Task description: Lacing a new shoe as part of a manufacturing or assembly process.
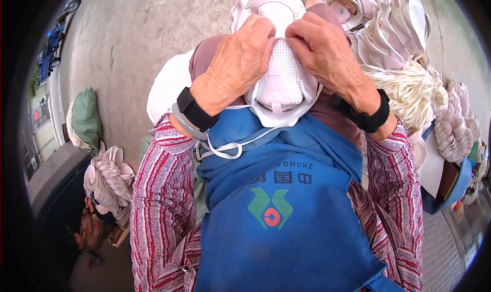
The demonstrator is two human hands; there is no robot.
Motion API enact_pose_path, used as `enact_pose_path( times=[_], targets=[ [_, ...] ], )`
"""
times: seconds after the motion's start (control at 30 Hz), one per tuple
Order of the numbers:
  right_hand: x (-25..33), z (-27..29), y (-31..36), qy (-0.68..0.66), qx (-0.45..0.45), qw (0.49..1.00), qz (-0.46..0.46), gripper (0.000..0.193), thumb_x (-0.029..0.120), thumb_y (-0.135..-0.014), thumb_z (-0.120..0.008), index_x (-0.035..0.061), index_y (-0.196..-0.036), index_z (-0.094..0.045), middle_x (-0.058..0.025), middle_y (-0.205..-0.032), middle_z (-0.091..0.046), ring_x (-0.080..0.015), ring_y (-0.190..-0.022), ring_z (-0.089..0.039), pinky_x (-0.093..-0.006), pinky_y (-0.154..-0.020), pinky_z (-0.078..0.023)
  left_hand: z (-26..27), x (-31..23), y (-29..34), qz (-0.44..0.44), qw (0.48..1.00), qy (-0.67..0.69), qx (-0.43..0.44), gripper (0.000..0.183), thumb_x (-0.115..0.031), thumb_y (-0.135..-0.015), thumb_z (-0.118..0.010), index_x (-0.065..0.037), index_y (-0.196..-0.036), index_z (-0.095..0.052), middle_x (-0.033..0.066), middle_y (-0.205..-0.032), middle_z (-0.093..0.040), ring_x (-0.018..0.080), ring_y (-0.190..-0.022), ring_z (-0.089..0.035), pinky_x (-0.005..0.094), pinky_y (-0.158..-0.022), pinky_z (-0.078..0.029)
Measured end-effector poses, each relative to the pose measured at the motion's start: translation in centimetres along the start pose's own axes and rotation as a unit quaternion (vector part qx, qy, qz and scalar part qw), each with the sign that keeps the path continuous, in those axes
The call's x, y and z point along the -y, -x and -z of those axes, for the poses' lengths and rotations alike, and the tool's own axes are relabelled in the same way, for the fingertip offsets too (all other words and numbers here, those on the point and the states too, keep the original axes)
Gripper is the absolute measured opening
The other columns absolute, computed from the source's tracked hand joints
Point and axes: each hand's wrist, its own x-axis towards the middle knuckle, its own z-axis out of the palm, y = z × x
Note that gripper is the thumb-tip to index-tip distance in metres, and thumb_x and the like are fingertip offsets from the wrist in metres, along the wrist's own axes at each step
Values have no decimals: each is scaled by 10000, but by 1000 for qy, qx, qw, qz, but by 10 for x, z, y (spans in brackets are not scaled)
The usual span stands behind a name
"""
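A white and pale pink shoe upper (279, 82) of mesh lies across my lap, with a small pink loop at its near end. My left hand (238, 59) is closed in a pinch on its left edge, around the middle. Opposite it, my right hand (330, 54) pinches the right edge, thumb and forefinger pressed together. The fingertips of both hands are partly hidden against the upper. A thin white lace (232, 151) trails from the upper and loops over my blue apron (286, 200) near my left wrist.
Stacked pale shoe uppers (394, 34) and a bundle of cream laces (409, 90) lie on my right, with a twisted pale bundle (458, 120) and a blue container (455, 187) beyond. At left are a green sack (86, 118), another pale bundle (110, 174) and a person (93, 228).
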Motion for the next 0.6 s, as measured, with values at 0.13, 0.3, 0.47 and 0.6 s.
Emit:
enact_pose_path(
  times=[0.13,0.3,0.47,0.6],
  targets=[
    [-1,-1,1,46,9,998,44,56,40,-807,-592,-12,-794,-577,-163,-793,-541,-363,-727,-598,-421,-639,-484,1,1,0,5,1000,5,9,108,-40,-844,-589,-20,-911,-507,154,-829,-546,339,-751,-574,392,-631,-461],
    [-1,3,-2,71,32,993,84,62,21,-791,-584,-23,-771,-545,-167,-800,-535,-365,-721,-602,-414,-616,-497,0,3,1,3,1000,23,9,109,-39,-846,-598,-15,-909,-513,152,-831,-554,322,-749,-583,374,-637,-465],
    [0,3,-6,93,42,988,114,57,9,-779,-577,-15,-817,-542,-165,-836,-531,-359,-730,-606,-414,-617,-503,2,4,5,34,997,74,-5,117,-66,-853,-619,-11,-910,-533,150,-836,-563,306,-748,-586,359,-643,-465],
    [-2,1,-5,104,59,989,84,88,6,-771,-574,-7,-852,-542,-162,-859,-534,-357,-741,-607,-412,-627,-510,-2,3,5,49,997,58,-6,123,-69,-853,-620,-11,-915,-531,155,-839,-566,310,-752,-587,361,-646,-465]
  ],
)
